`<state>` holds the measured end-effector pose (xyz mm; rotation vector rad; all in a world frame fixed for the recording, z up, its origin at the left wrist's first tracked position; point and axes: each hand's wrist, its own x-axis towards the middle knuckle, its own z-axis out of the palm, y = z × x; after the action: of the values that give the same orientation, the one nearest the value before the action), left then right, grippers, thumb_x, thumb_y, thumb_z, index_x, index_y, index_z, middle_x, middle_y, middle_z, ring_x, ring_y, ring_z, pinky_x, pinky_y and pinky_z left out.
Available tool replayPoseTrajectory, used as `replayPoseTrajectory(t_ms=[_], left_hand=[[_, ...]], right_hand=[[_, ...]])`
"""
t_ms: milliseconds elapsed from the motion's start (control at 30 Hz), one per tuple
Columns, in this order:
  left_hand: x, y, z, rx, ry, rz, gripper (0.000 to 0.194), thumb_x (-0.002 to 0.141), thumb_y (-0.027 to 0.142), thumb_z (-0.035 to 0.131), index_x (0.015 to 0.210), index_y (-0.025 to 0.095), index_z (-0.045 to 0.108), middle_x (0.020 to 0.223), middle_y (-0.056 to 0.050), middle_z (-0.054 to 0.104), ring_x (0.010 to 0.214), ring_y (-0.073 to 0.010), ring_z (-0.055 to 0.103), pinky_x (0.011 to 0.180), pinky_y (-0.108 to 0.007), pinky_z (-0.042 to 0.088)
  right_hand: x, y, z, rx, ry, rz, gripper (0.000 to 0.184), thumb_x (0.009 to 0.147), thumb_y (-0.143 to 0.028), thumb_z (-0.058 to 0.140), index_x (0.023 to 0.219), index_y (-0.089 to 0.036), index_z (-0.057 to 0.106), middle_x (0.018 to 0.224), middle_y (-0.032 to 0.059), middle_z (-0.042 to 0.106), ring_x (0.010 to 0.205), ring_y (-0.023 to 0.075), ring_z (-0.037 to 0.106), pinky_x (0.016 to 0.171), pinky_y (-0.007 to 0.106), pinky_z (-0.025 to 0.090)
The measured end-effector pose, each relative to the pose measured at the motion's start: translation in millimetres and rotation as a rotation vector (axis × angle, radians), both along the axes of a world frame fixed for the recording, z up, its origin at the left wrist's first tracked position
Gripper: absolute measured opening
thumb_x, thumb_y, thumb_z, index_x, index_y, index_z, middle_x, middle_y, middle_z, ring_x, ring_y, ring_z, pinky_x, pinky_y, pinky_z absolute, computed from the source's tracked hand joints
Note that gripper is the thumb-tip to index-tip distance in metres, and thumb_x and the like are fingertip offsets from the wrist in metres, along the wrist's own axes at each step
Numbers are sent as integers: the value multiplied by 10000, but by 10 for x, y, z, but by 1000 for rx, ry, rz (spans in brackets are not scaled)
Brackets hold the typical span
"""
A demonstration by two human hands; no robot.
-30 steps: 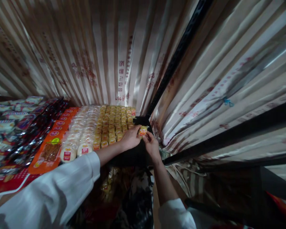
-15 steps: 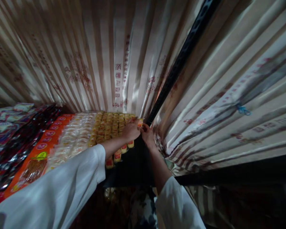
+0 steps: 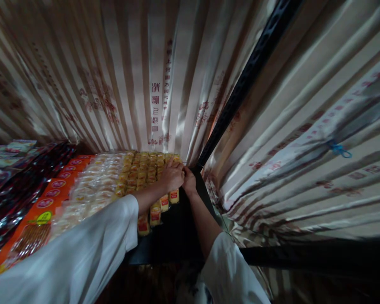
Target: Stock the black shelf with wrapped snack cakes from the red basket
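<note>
Rows of small yellow wrapped snack packets (image 3: 141, 166) with red labels stand on a black shelf (image 3: 174, 234). My left hand (image 3: 172, 176) is bent over the right end of these rows, its fingers closed at a snack packet (image 3: 176, 158) in the back corner. Close against it, by the shelf's corner post, is my right hand (image 3: 189, 181), with curled fingers. Whatever lies between the right fingertips is hidden. Labelled fronts of several packets show below my left wrist.
Left of the yellow packets lie clear-wrapped pale snacks (image 3: 96, 177), an orange snack package (image 3: 55, 190) and dark shiny packets (image 3: 22, 190). A black slotted post (image 3: 240, 93) rises at the corner. Pleated printed curtains (image 3: 129, 76) hang behind and to the right.
Both hands have shifted slightly left and closer together. The yellow packet that showed between them is now at the back end of the rows. The view has tilted a little.
</note>
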<state>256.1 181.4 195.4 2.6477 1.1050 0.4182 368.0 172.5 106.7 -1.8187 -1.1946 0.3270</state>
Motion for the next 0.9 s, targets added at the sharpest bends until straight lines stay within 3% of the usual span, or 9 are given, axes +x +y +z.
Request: replayPoseTrajectory(t_ms=[300,567,733,900], left_hand=[[19,69,-10,-2,65,18,325,900,224,352,1098,134,593,1246,-102,566,1208,-236,442,1088,-485,213],[32,94,-128,62,28,19,313,885,230,383,1070,124,612,1201,-110,590,1245,-281,399,1080,-513,223],[0,-68,42,53,1,54,326,894,233,361,1066,115,611,1248,-125,556,1274,-260,367,1086,-460,253],[-147,-477,241,-18,-145,10,278,856,155,401,1022,131,623,1182,-97,597,1217,-188,439,1109,-355,265]], right_hand=[[12,66,-117,-8,-96,-15,364,772,-176,477,1100,-130,629,940,99,664,868,191,602,812,304,475],[7,37,-164,123,117,35,418,740,-238,506,1139,-135,575,1055,99,660,928,189,616,853,323,481],[-28,-92,-57,144,117,-52,429,729,-310,504,1096,-111,602,1094,136,640,1017,229,577,925,388,432],[-120,-489,126,161,142,-139,416,728,-342,494,1053,-111,614,1072,140,637,994,233,578,921,400,429]])
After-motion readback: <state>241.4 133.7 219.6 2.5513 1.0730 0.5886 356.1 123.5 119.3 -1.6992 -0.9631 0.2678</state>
